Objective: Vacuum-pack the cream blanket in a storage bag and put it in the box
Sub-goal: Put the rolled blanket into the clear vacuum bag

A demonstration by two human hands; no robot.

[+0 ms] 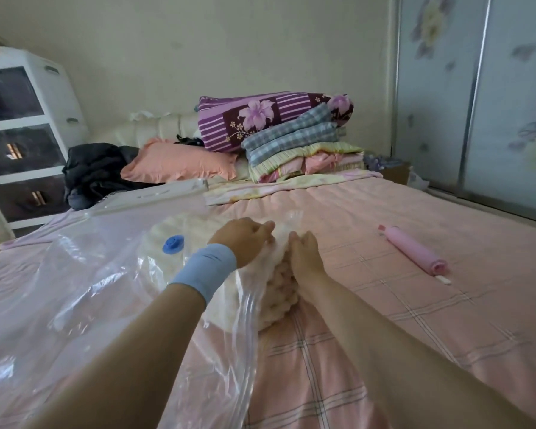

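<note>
The folded cream blanket [270, 300] lies on the pink bed, mostly inside a clear plastic storage bag [84, 274] whose blue valve [173, 244] faces up. My left hand [245, 241], with a light blue wristband, curls over the blanket's top at the bag's mouth and grips the plastic edge. My right hand [304, 257] lies against the blanket's exposed right side with fingers bent onto it. The bag's loose plastic spreads to the left and toward me. No box is recognisable in view.
A pink hand pump [413, 253] lies on the bed [415, 305] to the right. Folded quilts [291, 140], a peach pillow [180, 164] and dark clothes [96, 171] sit at the headboard. White drawers [22, 134] stand left; a wardrobe [492, 103] right.
</note>
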